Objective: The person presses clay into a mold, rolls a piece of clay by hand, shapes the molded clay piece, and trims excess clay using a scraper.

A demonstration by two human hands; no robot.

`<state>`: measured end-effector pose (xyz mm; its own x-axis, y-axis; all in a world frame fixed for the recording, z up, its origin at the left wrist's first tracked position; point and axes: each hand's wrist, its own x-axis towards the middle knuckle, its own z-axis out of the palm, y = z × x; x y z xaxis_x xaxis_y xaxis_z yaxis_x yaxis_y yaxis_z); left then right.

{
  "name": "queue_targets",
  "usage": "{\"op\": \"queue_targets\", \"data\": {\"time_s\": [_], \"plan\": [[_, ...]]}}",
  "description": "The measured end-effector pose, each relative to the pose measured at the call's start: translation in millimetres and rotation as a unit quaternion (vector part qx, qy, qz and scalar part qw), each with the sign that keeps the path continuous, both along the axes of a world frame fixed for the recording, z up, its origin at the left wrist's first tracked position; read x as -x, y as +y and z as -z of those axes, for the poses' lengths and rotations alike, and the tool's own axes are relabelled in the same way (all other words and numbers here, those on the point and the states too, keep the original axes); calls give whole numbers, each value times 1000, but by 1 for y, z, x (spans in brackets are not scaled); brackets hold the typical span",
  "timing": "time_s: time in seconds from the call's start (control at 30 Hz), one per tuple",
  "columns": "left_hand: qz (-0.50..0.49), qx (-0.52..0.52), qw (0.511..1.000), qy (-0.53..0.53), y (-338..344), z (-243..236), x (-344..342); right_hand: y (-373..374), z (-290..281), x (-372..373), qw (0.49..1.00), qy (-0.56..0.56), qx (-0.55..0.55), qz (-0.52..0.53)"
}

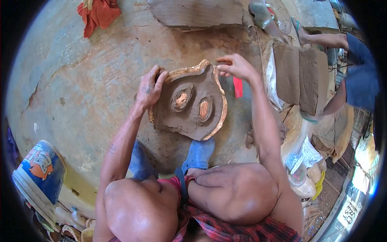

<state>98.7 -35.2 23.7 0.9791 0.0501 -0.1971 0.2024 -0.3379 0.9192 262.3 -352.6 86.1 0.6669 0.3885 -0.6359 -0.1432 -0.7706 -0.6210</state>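
Note:
A mould with a tan, wavy rim (224, 105) is lined with wet grey-brown clay (181, 117). Two oval hollows in the clay show orange-tan material at their bottoms, a left one (182, 99) and a right one (204, 109). My left hand (150, 86) grips the mould's upper left edge, thumb on top and the other fingers partly hidden. At the upper right rim is my right hand (238, 67), its fingers loosely stretched and apart, fingertips at or just beside the edge. Nothing shows in that hand. The mould is above my feet, between my forearms.
A big clay slab (197, 14) lies at the far side, with a red cloth (100, 14) left of it. Clay blocks (300, 76) stand at right, near another person's leg (326, 39). A red strip (238, 88) lies on the floor. A blue-and-white bucket (44, 171) stands at left.

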Motion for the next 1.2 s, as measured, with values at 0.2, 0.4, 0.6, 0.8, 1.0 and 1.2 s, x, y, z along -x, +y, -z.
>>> {"op": "queue_targets", "data": {"time_s": [0.2, 0.4, 0.6, 0.8, 1.0, 1.2], "plan": [[-77, 2, 997, 10, -10, -5, 24, 42, 20, 91, 935, -242, 186, 181], [-180, -9, 984, -8, -10, 6, 56, 122, 14, 108, 916, -226, 312, 115], [-171, -10, 985, 20, -22, -7, 53, 128, 22, 111, 877, -271, 365, 153], [-173, 3, 985, 7, -14, 3, 55, 138, 29, 111, 872, -281, 366, 166], [-172, 22, 985, -12, -15, 6, 54, 152, 17, 102, 875, -222, 384, 194], [-176, 40, 983, -16, -13, 8, 54, 156, 24, 100, 870, -219, 390, 206]]}}
